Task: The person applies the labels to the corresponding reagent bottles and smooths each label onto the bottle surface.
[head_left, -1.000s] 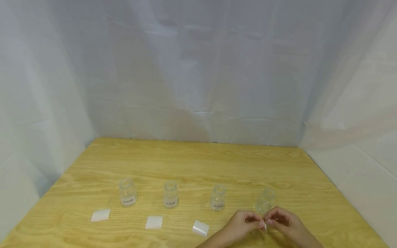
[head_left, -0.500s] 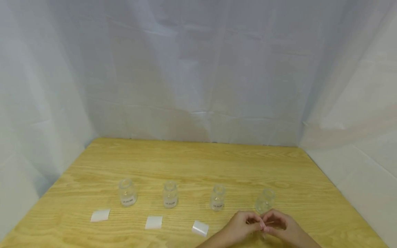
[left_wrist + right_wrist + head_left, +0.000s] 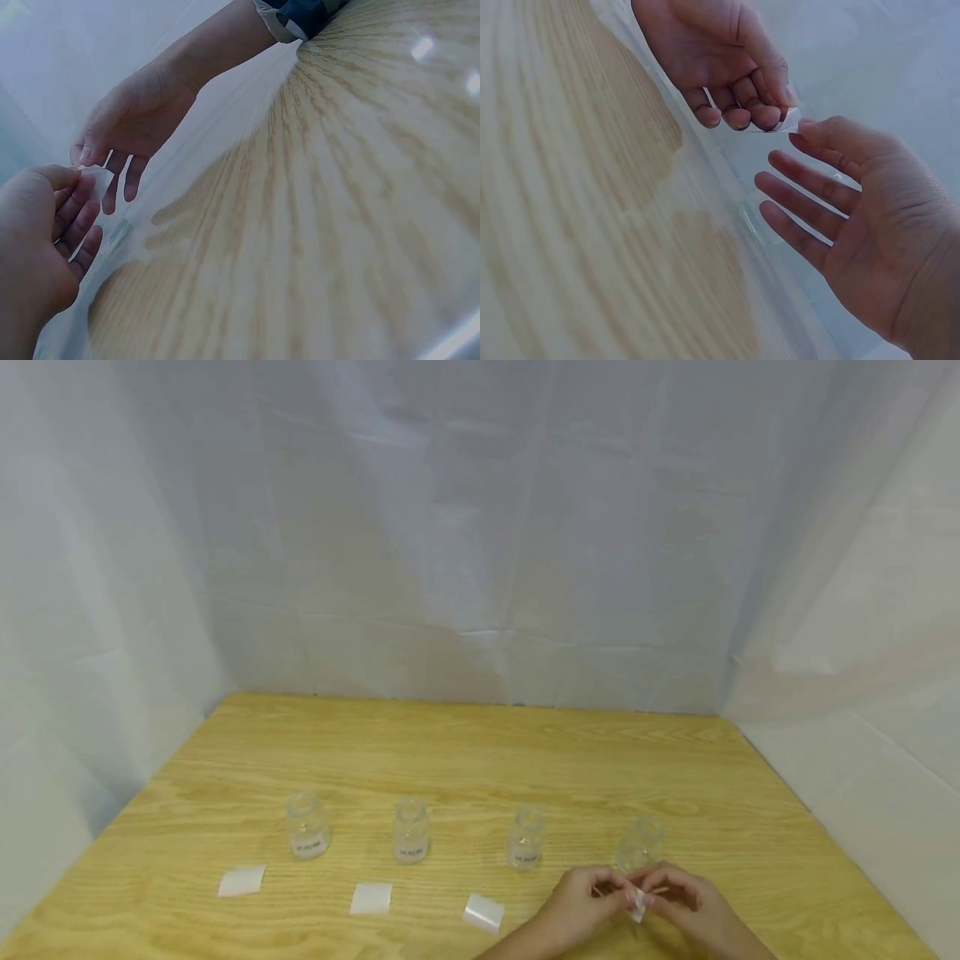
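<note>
Both hands meet at the front right of the table over a small white label [image 3: 637, 906]. My left hand [image 3: 579, 902] pinches one side of it between thumb and forefinger. The other edge is pinched by my right hand [image 3: 697, 906]; in the right wrist view that hand's other fingers [image 3: 802, 191] are spread. The label [image 3: 100, 180] looks bent in the left wrist view, and fingertips cover part of it. Just behind the hands is a small clear glass bottle [image 3: 641, 846] with no printed label showing, its lower part close to the fingers.
Three more glass bottles, one at the left [image 3: 307, 827], each with a printed white label near the base, stand in a row. Before them lie three white paper pieces, the middle one [image 3: 372, 898] flat. White sheeting [image 3: 480, 527] surrounds the wooden table [image 3: 480, 743].
The label turned between the fingers: a thin sliver earlier, mostly covered half a second ago, and now with more of its white face showing. The hands stay in nearly the same place.
</note>
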Action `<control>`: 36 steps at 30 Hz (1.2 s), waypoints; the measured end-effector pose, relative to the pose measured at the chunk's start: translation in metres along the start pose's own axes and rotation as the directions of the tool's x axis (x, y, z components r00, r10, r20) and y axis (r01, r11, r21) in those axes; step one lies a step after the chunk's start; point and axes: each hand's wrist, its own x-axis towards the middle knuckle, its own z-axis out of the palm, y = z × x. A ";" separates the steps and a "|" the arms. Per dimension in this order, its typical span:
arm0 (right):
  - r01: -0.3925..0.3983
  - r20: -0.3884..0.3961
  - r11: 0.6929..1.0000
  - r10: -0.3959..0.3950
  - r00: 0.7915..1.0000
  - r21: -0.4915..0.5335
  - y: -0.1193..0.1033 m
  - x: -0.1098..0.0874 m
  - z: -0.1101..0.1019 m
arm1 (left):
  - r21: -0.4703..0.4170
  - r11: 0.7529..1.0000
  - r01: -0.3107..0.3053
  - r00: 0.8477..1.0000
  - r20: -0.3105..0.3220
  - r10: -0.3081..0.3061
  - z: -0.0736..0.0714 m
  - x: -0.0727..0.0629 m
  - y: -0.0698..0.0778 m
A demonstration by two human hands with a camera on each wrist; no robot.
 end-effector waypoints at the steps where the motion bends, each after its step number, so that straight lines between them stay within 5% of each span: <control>1: 0.031 -0.008 1.000 -0.031 0.999 -0.005 0.000 0.000 0.000 | -0.001 1.000 0.000 1.000 -0.008 0.000 0.000 0.000 0.000; 4: 0.065 -0.051 0.997 -0.067 0.996 -0.031 -0.001 0.001 0.001 | -0.019 1.000 0.007 0.999 -0.035 -0.008 -0.001 0.000 0.000; 11: -0.082 -0.212 0.989 0.055 0.976 -0.123 -0.004 -0.001 0.002 | -0.061 0.998 -0.018 0.991 -0.134 0.009 -0.001 0.001 -0.001; 19: -0.117 -0.275 0.988 0.086 0.958 -0.101 -0.006 -0.001 0.000 | -0.081 0.993 -0.087 0.975 -0.213 0.068 -0.003 0.003 -0.004; 27: -0.094 -0.326 0.987 0.047 0.944 -0.130 -0.005 -0.001 -0.001 | -0.135 0.990 0.046 0.951 -0.297 -0.085 -0.003 0.005 -0.001; 36: -0.205 -0.459 0.970 0.124 0.880 -0.132 -0.007 -0.001 0.000 | -0.221 0.973 0.074 0.899 -0.406 -0.160 -0.002 0.006 0.000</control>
